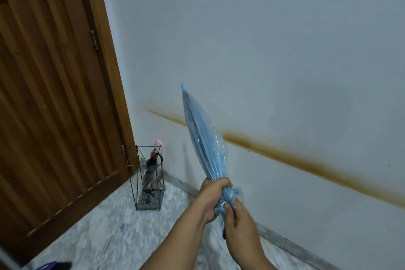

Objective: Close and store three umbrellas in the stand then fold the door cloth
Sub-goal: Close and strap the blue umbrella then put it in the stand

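Note:
A closed blue umbrella with a clear plastic canopy points up and to the left, its tip raised in front of the wall. My left hand grips the gathered canopy near its lower end. My right hand pinches the loose canopy folds just below it. A black wire umbrella stand sits on the floor in the corner by the door. Inside it lean two closed umbrellas: a pink-handled umbrella and a black-handled umbrella.
A wooden door fills the left side. The white wall on the right carries a brown stain line. The speckled marble floor runs from the stand toward me. A dark object lies at the bottom left edge.

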